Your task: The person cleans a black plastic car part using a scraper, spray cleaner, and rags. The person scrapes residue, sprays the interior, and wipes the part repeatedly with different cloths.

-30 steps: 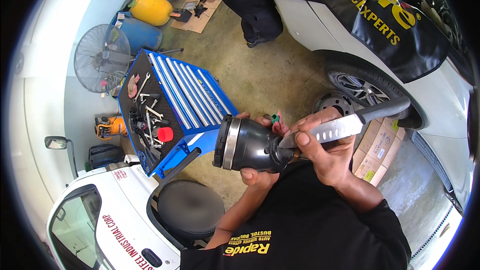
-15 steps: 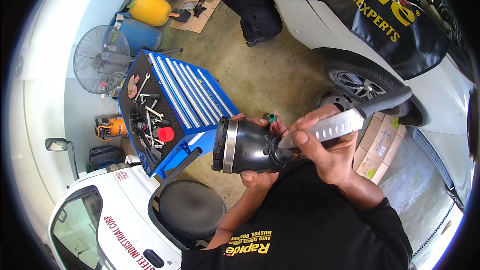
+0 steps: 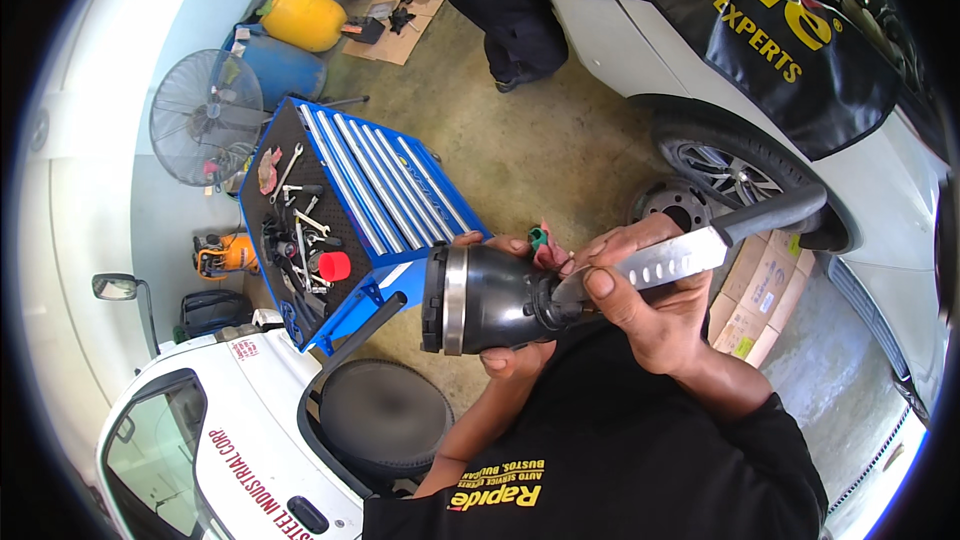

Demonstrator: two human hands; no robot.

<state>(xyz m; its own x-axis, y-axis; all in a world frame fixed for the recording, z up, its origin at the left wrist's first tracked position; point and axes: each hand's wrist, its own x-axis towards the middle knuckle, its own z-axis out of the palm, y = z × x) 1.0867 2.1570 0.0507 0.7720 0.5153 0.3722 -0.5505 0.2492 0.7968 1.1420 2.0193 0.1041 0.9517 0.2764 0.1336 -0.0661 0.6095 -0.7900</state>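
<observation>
Two hands busy: left hand (image 3: 505, 350) grasping black rubber boot (image 3: 490, 300) from below, right hand (image 3: 640, 310) clenched around knife (image 3: 665, 260) blade. Advice: keep cut shallow at narrow neck, edge away from left fingers (image 3: 500, 243), boot steady.

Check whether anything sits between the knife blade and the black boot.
Nothing visible does. The knife in the right hand has its tip at the narrow end of the boot, which the left hand cradles.

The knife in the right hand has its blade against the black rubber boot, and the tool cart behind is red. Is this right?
Not quite. In the head view the tool cart is blue, not red. The rest holds: the right hand presses the knife against the black rubber boot.
</observation>
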